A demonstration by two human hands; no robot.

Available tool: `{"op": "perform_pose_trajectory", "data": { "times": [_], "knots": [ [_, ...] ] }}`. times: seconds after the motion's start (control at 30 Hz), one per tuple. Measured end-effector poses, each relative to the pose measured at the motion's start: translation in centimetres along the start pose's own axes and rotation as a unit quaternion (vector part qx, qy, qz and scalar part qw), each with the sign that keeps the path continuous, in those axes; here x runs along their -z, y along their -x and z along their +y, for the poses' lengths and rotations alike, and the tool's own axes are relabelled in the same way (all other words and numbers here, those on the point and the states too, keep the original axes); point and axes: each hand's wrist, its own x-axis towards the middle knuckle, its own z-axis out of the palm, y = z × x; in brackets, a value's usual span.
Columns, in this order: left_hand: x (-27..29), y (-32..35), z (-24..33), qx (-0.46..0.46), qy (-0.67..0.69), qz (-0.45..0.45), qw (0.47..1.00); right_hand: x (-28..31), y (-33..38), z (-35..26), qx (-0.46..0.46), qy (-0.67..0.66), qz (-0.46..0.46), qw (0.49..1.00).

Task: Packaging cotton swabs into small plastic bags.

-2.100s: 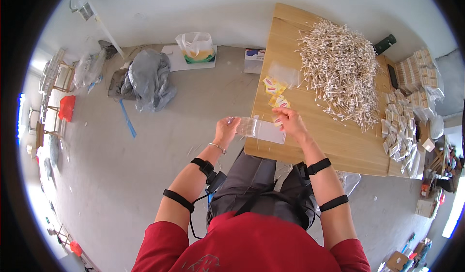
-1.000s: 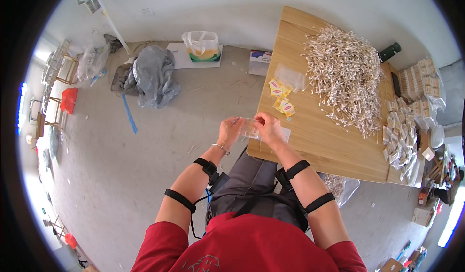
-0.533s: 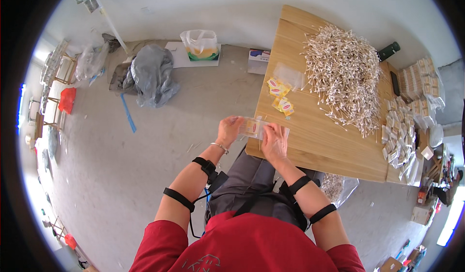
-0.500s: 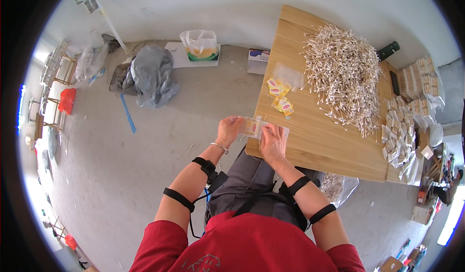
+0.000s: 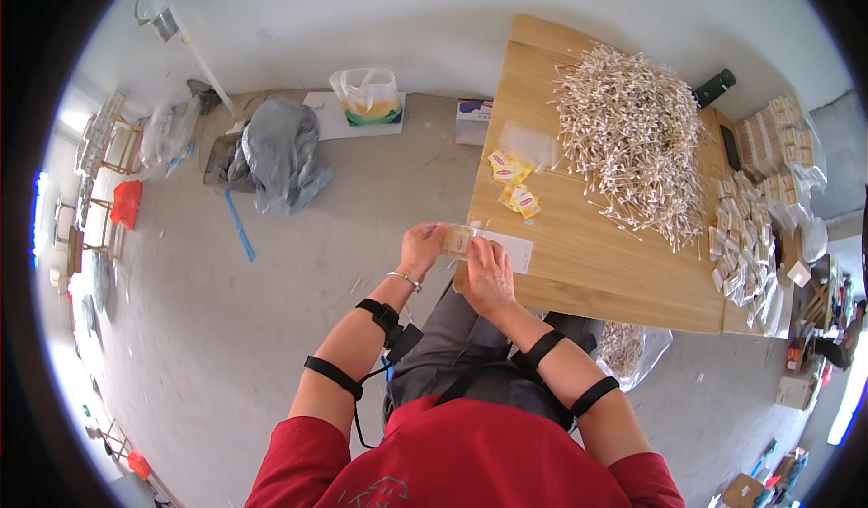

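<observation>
Both my hands hold a small clear plastic bag (image 5: 455, 240) with a yellow-and-white card inside, just off the table's left front corner. My left hand (image 5: 422, 248) pinches its left end. At the other end, the fingers of my right hand (image 5: 489, 273) are closed on the bag's edge. A flat white card or pad (image 5: 517, 253) lies on the table right beside my right hand. Farther back lie several yellow-and-white cards (image 5: 512, 175) and a stack of clear bags (image 5: 530, 145).
A big heap of cotton swabs (image 5: 633, 137) covers the middle of the wooden table (image 5: 624, 282). Packed swab bundles (image 5: 743, 241) pile up at its right end. A dark cylinder (image 5: 716, 88) stands behind. On the floor are a grey plastic bag (image 5: 282, 151) and a carrier bag (image 5: 369, 99).
My right hand has moved slightly left along the plastic bag, closer to my left hand. More of the white card or pad shows now. The view has shifted a little.
</observation>
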Motion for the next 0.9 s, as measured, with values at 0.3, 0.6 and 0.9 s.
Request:
{"op": "perform_pose_trajectory", "data": {
  "times": [0.3, 0.6, 0.9],
  "knots": [
    [1.7, -0.6, -1.1, 0.063, 0.054, -0.053, 0.995, 1.8, -0.3, 4.5, -0.094, -0.073, 0.076, 0.990],
    [3.5, -1.7, 0.2, -0.156, -0.198, 0.132, 0.959, 13.8, 3.3, 26.1, -0.589, -0.002, 0.266, 0.763],
    [-10.2, 1.4, 4.1, -0.359, -0.375, -0.218, 0.826, 18.2, 2.2, 36.6, -0.596, -0.061, 0.158, 0.785]
  ]
}}
